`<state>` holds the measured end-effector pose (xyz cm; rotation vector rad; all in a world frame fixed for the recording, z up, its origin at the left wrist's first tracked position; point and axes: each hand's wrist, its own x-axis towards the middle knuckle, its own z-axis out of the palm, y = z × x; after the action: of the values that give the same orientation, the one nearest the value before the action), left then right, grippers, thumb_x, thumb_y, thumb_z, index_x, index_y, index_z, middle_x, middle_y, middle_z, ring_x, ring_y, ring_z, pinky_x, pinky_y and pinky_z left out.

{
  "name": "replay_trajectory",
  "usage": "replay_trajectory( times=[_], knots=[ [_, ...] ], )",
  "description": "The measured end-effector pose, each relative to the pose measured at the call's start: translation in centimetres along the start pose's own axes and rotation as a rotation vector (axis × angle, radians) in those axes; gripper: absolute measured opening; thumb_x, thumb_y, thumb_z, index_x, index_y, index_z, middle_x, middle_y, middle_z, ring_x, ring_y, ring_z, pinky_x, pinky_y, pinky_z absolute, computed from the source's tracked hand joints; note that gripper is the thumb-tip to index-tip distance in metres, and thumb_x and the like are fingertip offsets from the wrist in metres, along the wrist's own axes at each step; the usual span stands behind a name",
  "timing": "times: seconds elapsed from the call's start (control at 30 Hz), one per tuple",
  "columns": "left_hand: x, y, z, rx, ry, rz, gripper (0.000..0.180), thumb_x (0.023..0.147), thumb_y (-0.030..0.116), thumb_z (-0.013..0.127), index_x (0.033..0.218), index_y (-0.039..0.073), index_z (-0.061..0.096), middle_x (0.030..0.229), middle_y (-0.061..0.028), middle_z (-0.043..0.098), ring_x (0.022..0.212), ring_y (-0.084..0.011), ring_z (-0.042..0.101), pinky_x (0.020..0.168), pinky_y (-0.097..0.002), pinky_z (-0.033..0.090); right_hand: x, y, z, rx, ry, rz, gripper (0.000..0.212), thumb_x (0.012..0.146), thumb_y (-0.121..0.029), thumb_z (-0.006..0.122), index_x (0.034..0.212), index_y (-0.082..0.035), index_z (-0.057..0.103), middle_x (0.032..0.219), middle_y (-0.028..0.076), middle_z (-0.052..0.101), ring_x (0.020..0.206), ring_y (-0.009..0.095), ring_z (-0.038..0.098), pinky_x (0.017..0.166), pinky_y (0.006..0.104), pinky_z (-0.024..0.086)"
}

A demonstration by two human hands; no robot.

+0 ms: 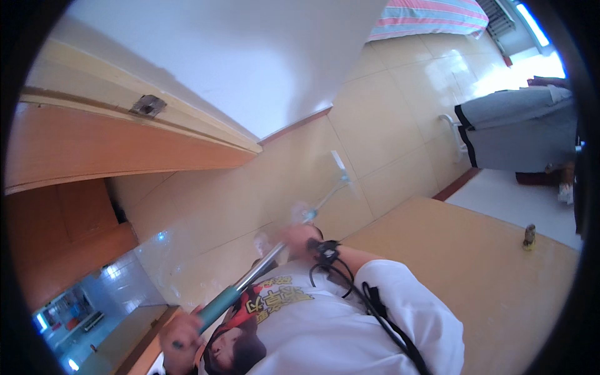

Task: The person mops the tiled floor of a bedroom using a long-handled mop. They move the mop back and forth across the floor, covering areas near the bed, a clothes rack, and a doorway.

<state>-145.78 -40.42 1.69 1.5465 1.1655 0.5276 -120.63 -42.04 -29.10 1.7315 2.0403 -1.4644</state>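
I hold a flat mop (257, 265) slantwise across my front; its pole is silver with a teal grip. Low on the left, my left hand (182, 336) is closed round the top end of the grip. Farther down the pole, my right hand (299, 241) is wrapped round the metal part, somewhat smeared by motion. A black strap with a cable sits on that wrist. Beyond it the pole runs to a narrow white mop head (339, 164) with a teal joint, over the tiled floor (300, 169). The head is blurred, so whether it touches the tiles I cannot tell.
A wooden door (125, 147) and its frame stand at left, beside a white wall (250, 56). At right are a tan door (462, 269) with a knob (529, 237) and grey fabric (519, 128). A striped bed cover (428, 19) shows at the far end.
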Motion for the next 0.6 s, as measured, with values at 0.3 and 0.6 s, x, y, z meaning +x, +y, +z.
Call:
replay_trajectory(
  times=[0.3, 0.6],
  knots=[
    [9.9, -10.5, 8.6, -0.236, -0.733, 0.275, 0.022, 0.063, -0.012, 0.054, 0.069, 0.009, 0.049, 0.081, -0.0017, 0.057, 0.098, -0.0263, 0.055, 0.104, -0.0504, 0.031, -3.5, 15.3, 5.2, 0.097, 0.522, 0.385, 0.013, 0.064, 0.002, 0.061, 0.076, -0.004, 0.06, 0.087, 0.015, 0.061, 0.089, 0.035, 0.056, 0.079, 0.042, 0.046],
    [-5.1, -18.3, -11.7, -0.038, -0.415, 0.262, 0.027, 0.062, -0.014, 0.055, 0.063, 0.009, 0.04, 0.075, -0.0028, 0.054, 0.085, -0.0249, 0.056, 0.096, -0.0515, 0.04, 10.7, -4.3, 16.3, -0.223, 0.434, 0.159, 0.011, 0.07, -0.014, 0.057, 0.077, -0.006, 0.062, 0.079, 0.016, 0.062, 0.081, 0.034, 0.06, 0.075, 0.0434, 0.048]
  ],
)
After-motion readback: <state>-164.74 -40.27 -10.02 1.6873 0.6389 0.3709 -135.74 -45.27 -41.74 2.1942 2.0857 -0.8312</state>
